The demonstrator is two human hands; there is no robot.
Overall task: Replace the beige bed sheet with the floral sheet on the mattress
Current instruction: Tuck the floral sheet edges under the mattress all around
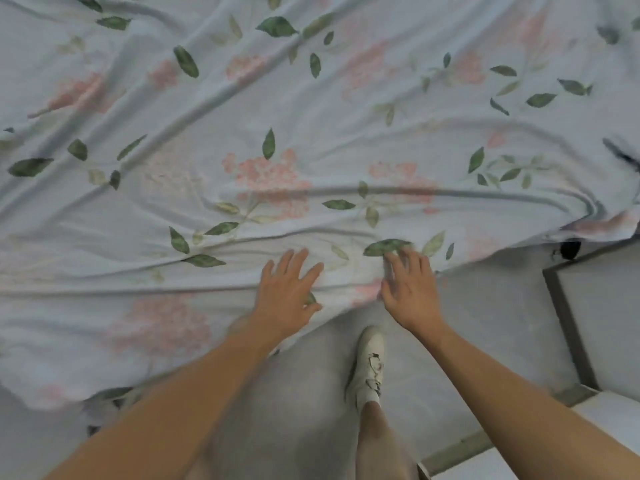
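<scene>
The floral sheet (277, 140), pale blue with pink blossoms and green leaves, lies wrinkled across the mattress and fills most of the view. Its near edge hangs down toward the floor. My left hand (289, 294) lies flat on the sheet near that edge, fingers spread and straight. My right hand (408, 289) rests on the sheet's edge just to the right, fingers extended and slightly blurred. Neither hand grips the cloth. No beige sheet is in view, and the mattress is hidden under the floral sheet.
Grey floor (485, 323) lies below the sheet's edge. My foot in a white shoe (369, 365) stands on it between my arms. A dark-framed panel (568, 323) runs along the right. A small dark object (569, 249) sits under the sheet's right corner.
</scene>
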